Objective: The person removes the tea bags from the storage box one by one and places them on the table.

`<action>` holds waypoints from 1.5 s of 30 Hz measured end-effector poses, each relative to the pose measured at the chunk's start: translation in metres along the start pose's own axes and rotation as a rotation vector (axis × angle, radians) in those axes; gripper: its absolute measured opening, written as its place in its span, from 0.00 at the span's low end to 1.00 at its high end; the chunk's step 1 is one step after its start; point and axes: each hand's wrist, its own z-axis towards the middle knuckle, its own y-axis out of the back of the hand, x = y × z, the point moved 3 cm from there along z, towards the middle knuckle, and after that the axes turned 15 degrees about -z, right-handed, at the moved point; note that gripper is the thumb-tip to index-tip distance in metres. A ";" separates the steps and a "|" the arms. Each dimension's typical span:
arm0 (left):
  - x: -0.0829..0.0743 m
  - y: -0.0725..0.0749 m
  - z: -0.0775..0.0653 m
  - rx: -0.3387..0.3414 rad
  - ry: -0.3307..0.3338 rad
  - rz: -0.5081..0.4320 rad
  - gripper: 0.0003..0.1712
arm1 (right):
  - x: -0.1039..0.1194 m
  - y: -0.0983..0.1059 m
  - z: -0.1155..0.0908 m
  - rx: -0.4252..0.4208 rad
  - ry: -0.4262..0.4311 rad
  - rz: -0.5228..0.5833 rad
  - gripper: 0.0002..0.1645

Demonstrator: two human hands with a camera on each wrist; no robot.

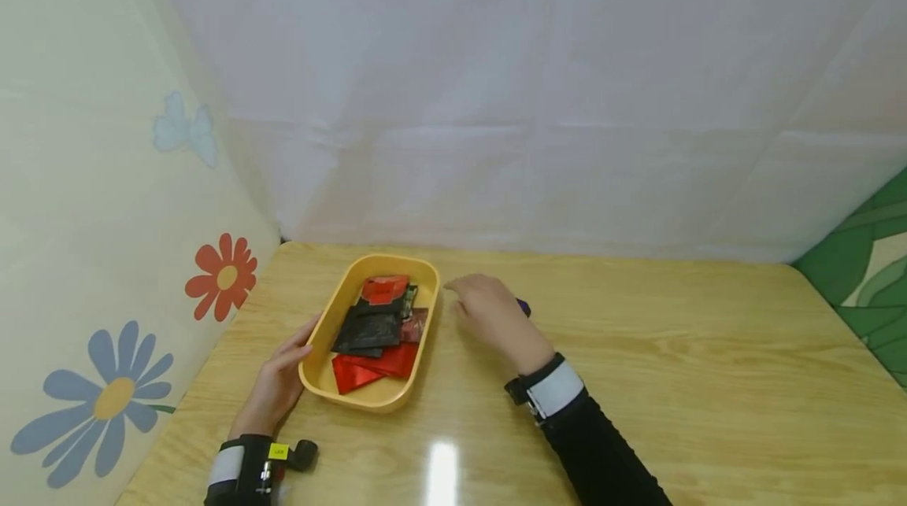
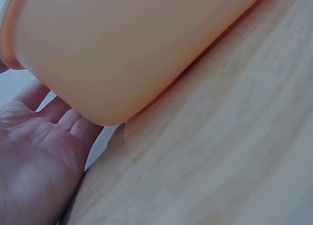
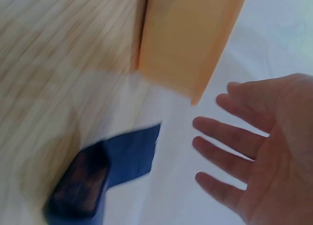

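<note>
A yellow plastic basket [image 1: 393, 400] stands on the wooden table, holding a black packet [image 1: 375, 330], a red packet [image 1: 397, 360] and several other small flat packets. My left hand [image 1: 279, 380] touches its left side, the thumb at the rim; in the left wrist view its extended fingers [image 2: 56, 110] lie along the outer wall and partly vanish behind it. To the right of the basket, my right hand [image 1: 492, 317] holds nothing, its fingers loosely extended. A dark blue, blurred object [image 3: 129, 154] lies by that hand; the head view shows only its purple-blue tip [image 1: 524, 307].
The wooden table [image 1: 708, 364] reaches to a white cloth backdrop [image 1: 531, 136] behind. A flower-patterned panel [image 1: 106, 254] stands on the left, and a green patterned one [image 1: 871, 278] at the right edge.
</note>
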 end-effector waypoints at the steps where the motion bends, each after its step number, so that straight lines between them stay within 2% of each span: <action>1: -0.001 0.000 0.001 -0.002 -0.001 -0.002 0.34 | 0.005 0.002 0.002 0.001 0.033 -0.009 0.19; 6: -0.005 0.000 0.000 0.023 -0.024 -0.020 0.35 | 0.028 0.011 0.014 0.029 0.192 -0.047 0.19; 9: -0.007 0.000 0.000 0.036 -0.037 -0.034 0.34 | 0.040 0.015 0.020 0.048 0.257 -0.078 0.21; 15: -0.009 0.002 0.002 0.041 -0.046 -0.034 0.34 | 0.052 0.022 0.034 0.110 0.334 -0.173 0.24; 22: -0.008 0.004 0.002 0.068 -0.046 -0.042 0.33 | 0.070 0.024 0.058 0.216 0.387 -0.189 0.27; 31: -0.002 0.001 0.002 0.049 -0.028 -0.044 0.34 | 0.096 0.016 0.085 0.311 0.356 -0.290 0.25; 38: -0.001 -0.002 0.000 0.015 -0.001 -0.026 0.34 | 0.106 0.004 0.101 0.450 0.254 -0.155 0.24; 45: 0.001 0.000 0.001 0.009 0.009 -0.006 0.34 | 0.103 -0.003 0.108 0.495 0.128 -0.112 0.15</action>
